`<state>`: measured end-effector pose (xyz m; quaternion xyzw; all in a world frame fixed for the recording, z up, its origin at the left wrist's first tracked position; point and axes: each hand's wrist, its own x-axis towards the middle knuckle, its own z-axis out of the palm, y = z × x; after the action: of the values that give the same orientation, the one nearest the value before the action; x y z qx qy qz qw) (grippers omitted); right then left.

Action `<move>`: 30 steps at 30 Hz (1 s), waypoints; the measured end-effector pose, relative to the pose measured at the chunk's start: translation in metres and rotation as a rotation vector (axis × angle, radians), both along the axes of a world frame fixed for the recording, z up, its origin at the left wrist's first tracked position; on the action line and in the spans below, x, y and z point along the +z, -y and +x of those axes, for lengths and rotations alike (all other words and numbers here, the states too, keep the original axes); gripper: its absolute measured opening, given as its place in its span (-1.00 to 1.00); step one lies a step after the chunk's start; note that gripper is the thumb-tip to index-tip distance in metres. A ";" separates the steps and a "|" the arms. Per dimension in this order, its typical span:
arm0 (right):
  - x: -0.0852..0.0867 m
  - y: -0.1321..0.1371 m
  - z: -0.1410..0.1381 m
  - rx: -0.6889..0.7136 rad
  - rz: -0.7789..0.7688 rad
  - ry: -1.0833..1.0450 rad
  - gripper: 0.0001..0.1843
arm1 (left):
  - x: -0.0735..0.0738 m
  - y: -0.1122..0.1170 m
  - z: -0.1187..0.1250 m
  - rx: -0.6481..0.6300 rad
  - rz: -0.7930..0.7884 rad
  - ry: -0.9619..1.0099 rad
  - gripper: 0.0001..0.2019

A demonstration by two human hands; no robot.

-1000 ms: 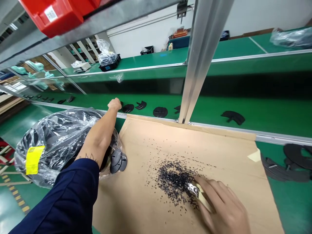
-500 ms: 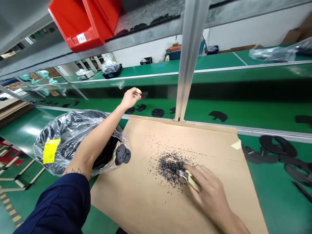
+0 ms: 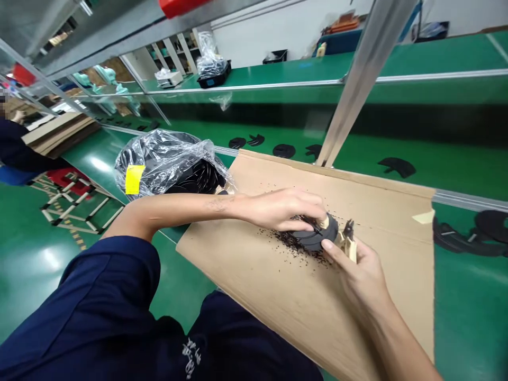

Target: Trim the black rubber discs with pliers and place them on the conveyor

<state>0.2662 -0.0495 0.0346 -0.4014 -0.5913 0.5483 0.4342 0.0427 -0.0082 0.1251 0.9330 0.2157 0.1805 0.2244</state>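
My left hand [image 3: 296, 209] is closed on a round flat black plastic part [image 3: 313, 239], tilted above the cardboard sheet [image 3: 254, 286]. The thumb of my right hand [image 3: 363, 264] presses the near right edge of this part. The same hand grips small nippers [image 3: 349, 230], their dark metal jaws pointing up beside the disc. Pale yellow covers show on some fingertips. A pile of tiny black bits [image 3: 291, 243] lies under and around the disc, partly hidden by my left hand.
A clear plastic bag [image 3: 170, 153] of black parts with a yellow label lies left, behind my left forearm. Several black parts [image 3: 283, 151] rest along the green back ledge, others [image 3: 492, 225] at right. A metal post [image 3: 357, 90] rises behind the cardboard. A person's sleeve [image 3: 16, 143] shows far left.
My left hand has come from the back ledge to the middle of the cardboard, now holding a round black part. My right hand has lifted the nippers from the pile. The view has turned downward.
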 end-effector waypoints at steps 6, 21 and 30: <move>0.009 0.007 -0.002 -0.096 -0.150 -0.032 -0.59 | 0.009 0.015 -0.077 0.394 0.151 -0.579 -0.75; 0.006 0.017 -0.003 -0.219 0.606 0.303 -0.94 | -0.044 0.057 -0.090 0.779 -0.114 0.359 -0.84; 0.005 0.019 0.006 -0.442 1.019 0.527 -0.49 | -0.074 0.051 0.006 0.566 -1.244 0.792 -0.75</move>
<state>0.2719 -0.0684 0.0400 -0.3786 -0.7694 -0.0239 0.5139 0.0485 -0.0589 0.0508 0.4121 0.4104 0.3960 0.7106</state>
